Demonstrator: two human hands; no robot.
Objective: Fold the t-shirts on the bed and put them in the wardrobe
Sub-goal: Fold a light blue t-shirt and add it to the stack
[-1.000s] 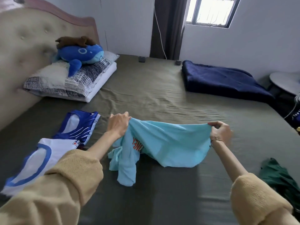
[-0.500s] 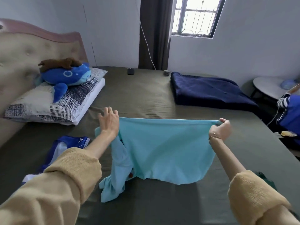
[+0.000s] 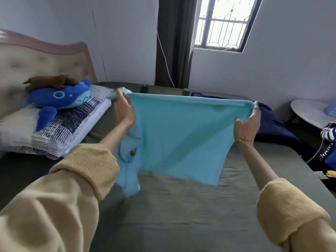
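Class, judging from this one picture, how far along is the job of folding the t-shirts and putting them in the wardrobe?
Done: nothing folded shows. In hand: the left hand and right hand grip the top corners of the light blue t-shirt, stretched out above the bed, its lower part bunched at the left. Left: laying it flat, folding it, then carrying it away; no wardrobe is in view.
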